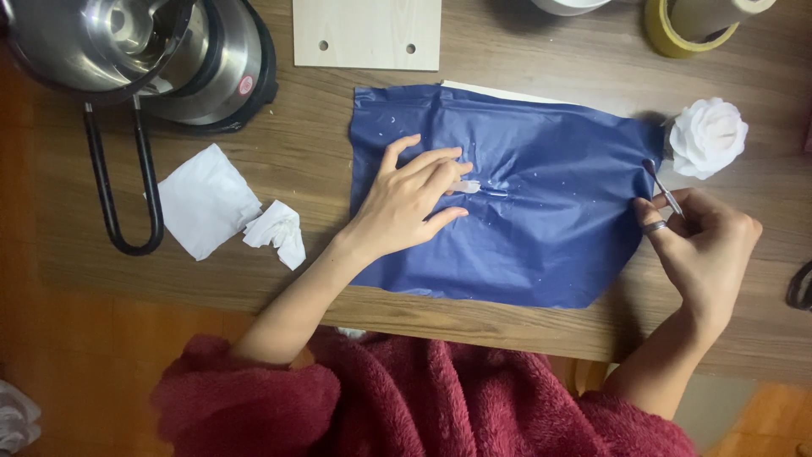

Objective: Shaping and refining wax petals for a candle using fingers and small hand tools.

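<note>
A blue plastic sheet (541, 228) lies flat on the wooden worktop (321, 152), and the person works on it with both hands. The left hand (406, 203) rests near the sheet's middle, its fingers (444, 173) pinched on a small pale piece (465, 185). At three o'clock the right hand (706, 245) holds a thin metal tool (664, 188), fingers closed around it, tip pointing toward a white paper rose (709, 135) at two o'clock. Crumpled tissues (228, 207) lie at nine o'clock. It looks like a small-part shaping step; steady pinching seems needed.
</note>
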